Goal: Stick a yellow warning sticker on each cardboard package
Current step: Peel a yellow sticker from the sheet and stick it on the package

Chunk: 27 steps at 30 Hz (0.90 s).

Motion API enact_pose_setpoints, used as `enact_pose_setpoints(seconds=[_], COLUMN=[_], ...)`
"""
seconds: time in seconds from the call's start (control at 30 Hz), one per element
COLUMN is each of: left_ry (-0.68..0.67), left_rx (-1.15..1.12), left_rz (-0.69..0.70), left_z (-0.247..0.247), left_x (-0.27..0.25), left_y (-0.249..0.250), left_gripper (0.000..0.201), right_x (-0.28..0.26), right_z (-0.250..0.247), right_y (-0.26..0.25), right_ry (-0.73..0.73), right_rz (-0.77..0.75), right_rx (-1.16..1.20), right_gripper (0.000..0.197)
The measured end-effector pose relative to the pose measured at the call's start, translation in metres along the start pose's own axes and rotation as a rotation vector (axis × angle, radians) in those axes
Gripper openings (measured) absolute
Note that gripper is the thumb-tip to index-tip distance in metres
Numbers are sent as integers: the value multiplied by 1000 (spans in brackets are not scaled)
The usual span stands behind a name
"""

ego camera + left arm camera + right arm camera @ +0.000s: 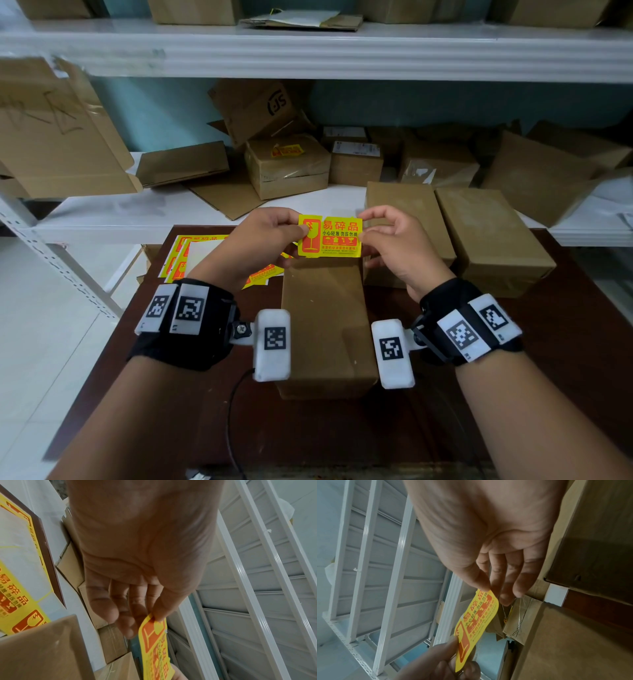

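Sticker (329,236) held taut between both my hands is what I see, lifted above the far end of the nearest cardboard package (323,325), which lies lengthwise on the dark desk (565,342). My left hand (263,240) pinches its left edge at 9 o'clock between thumb and fingers (159,609), and my right hand (394,246) pinches the right edge at 3 o'clock the same way, so both hands are closed on the sticker, printed face toward me. I cannot tell whether the backing is fully off. To do this step well, I judge I should keep it stretched flat, lower one edge onto the package top first, then smooth across so no bubble or crease gets trapped, and keep my fingertips off the adhesive side. Two more packages (489,236) sit side by side at 1 to 2 o'clock, bare on top, so they probably come after. A box on the shelf (286,164) at 12 o'clock already wears a yellow label. Spare sticker sheets (191,253) lie at 10 o'clock on the desk corner.
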<state>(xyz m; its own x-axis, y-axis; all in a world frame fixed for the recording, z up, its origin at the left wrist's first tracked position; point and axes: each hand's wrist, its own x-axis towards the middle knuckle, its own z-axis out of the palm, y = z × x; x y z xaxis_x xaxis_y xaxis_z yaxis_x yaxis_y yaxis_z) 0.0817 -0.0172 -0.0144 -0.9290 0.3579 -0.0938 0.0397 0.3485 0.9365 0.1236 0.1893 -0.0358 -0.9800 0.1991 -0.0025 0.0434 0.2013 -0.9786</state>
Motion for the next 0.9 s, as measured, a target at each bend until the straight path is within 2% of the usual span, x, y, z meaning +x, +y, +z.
enact_pose_setpoints(seconds=[0.3,0.5,0.63,0.9], left_ry=[37,90,83,78], left_rx=[34,-8,-13,22], left_rz=[-19,-12,-2,17], left_z=[-2,-3,-1,-5], left_x=[5,2,-3,-6], left_y=[-8,-11,-11,-15], left_gripper=[11,3,3,12], right_x=[-1,-3,-6,-8], right_z=[0,2,3,-2], right_y=[2,1,-3,2], right_ry=[82,5,10,-44], right_rz=[-56,-42,-14,-66], right_rx=[34,19,1,-49], right_gripper=[24,31,27,25])
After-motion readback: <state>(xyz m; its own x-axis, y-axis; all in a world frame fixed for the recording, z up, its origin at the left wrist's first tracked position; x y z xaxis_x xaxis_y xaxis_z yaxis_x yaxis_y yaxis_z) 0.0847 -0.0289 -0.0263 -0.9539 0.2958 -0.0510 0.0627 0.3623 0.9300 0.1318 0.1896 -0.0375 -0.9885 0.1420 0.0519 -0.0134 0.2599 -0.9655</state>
